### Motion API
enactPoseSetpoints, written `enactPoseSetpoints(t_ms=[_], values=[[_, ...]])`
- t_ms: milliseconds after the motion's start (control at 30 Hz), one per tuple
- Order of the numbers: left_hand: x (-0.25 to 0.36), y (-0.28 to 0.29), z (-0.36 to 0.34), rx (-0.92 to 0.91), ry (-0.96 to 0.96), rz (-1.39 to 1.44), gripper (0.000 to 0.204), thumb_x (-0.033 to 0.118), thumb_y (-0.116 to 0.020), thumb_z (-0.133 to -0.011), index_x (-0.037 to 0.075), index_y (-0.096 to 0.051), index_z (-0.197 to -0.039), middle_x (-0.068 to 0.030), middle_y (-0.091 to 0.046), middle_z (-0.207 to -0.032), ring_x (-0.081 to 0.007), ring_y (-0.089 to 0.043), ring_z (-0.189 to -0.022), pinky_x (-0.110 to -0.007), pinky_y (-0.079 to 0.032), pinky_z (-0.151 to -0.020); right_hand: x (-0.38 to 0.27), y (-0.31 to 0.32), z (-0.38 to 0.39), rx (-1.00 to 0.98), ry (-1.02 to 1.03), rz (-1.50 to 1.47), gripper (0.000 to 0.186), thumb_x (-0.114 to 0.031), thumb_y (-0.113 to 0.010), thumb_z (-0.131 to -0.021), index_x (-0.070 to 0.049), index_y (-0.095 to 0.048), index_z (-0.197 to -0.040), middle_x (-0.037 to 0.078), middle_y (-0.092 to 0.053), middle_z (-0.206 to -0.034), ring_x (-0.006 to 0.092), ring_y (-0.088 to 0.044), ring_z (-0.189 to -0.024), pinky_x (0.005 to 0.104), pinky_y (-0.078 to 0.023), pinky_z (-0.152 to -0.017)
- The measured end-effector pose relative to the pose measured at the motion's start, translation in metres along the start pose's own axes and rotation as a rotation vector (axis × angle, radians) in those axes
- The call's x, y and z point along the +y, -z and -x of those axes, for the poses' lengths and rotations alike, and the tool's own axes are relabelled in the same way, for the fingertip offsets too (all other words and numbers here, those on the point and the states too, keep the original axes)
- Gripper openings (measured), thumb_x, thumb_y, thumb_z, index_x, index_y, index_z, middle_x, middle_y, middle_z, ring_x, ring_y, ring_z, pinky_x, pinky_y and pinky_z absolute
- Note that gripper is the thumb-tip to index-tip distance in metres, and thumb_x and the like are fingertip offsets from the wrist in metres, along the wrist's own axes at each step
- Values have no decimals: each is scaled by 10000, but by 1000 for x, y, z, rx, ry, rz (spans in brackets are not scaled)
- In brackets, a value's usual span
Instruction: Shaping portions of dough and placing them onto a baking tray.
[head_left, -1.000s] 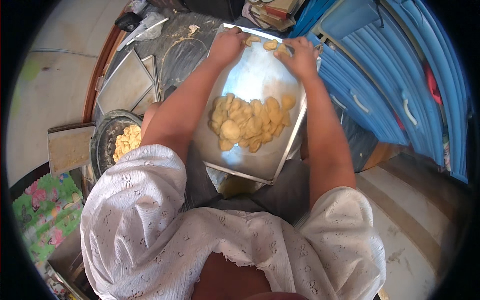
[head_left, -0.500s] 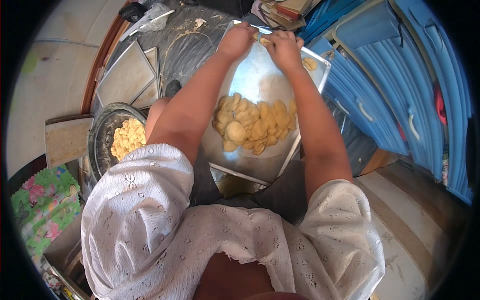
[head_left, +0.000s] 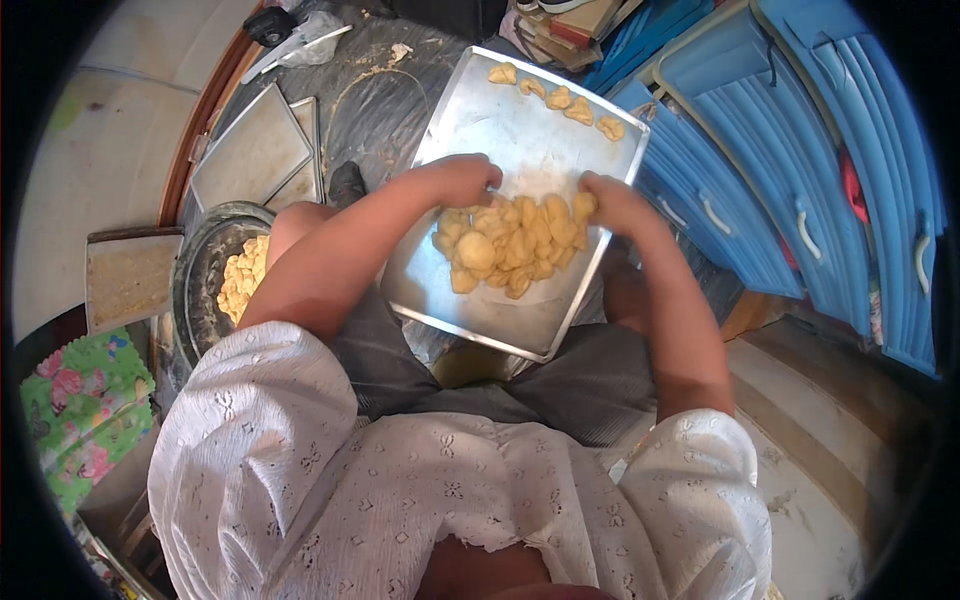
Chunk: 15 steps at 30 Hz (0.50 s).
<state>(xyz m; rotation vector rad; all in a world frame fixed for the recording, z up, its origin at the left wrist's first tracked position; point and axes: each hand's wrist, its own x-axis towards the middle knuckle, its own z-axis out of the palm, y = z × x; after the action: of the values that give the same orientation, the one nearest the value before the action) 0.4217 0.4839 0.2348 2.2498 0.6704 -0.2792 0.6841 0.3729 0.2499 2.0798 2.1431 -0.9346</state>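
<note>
A metal baking tray [head_left: 410, 290] lies tilted across my lap and in front of it. On its near half is a heap of yellow dough pieces [head_left: 515, 245], with a rounder lump on top. Several twisted dough pieces [head_left: 557, 98] form a row along the tray's far edge. My left hand [head_left: 472, 182] is at the heap's far left, its fingers curled; what they hold, if anything, is hidden. At the right end of the heap, my right hand [head_left: 608, 203] closes its fingers on a piece of dough [head_left: 585, 208].
To my left stands a dark round basin [head_left: 190, 290] of small yellow dough pieces [head_left: 242, 280]. Flat trays [head_left: 250, 150] lie beyond it, near a plastic bag [head_left: 315, 40]. Blue slatted panels with handles [head_left: 730, 170] line the right side. A flowered green cloth [head_left: 90, 410] is at left.
Both hands have drawn back from the tray's far edge to the heap, leaving the row of dough pieces in view. The right hand has taken hold of a piece at the heap's right.
</note>
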Motion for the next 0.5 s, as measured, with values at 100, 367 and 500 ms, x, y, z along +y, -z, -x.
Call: enactPoseSetpoints(t_ms=[100,367,500], values=[[-21,-2,-10,-11,-67,87,228,249,-657,-766,39,-584,-815,-145,-612,-775,-314,-577,-763,-394,-437,-686,9,0,-30,179,-64,-154,317,-180,-709,-656,-76,-626,-944,170,-643,-837,316,-631,-837,381,-489,-742],[-40,34,-52,643,100,177,179,190,-641,-774,36,-593,-850,-120,-623,-753,-265,-592,-683,-363,-459,-644,-62,-16,-102,633,7,-470,291,-96,-668,-720,-49,-551,-982,188,-638,-875,347,-615,-849,394,-489,-723],[-55,32,-56,849,139,94,197,124,-605,-749,47,-624,-930,-145,-620,-874,-305,-607,-809,-390,-474,-724,-80,-28,-108,687,86,-263,278,-141,-675,-733,-56,-568,-976,164,-608,-947,337,-590,-909,385,-478,-759]])
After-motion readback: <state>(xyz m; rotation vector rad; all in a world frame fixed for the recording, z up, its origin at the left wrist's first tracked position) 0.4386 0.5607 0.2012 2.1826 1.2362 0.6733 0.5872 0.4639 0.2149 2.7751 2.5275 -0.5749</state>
